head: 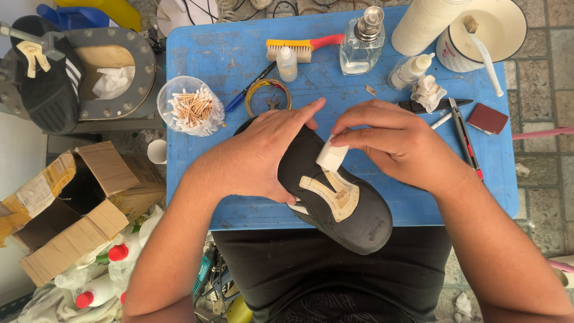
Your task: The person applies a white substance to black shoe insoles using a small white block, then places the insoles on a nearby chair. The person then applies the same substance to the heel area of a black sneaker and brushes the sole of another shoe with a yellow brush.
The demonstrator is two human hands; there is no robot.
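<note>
A black shoe [350, 206] lies sole up at the near edge of the blue table [496, 185], its heel end toward me, with a tan patch on the sole. My left hand [263, 158] grips the shoe from the left side, fingers spread over the front of the sole. My right hand [397, 140] pinches a small white block [330, 157] and presses it against the sole just above the tan patch.
On the table stand a clear cup of cotton swabs [191, 107], a brush with a red handle [299, 48], a glass bottle [362, 42], small squeeze bottles, a white tub [487, 33], cutters and a red-brown pad [487, 118]. A cardboard box [66, 206] sits left.
</note>
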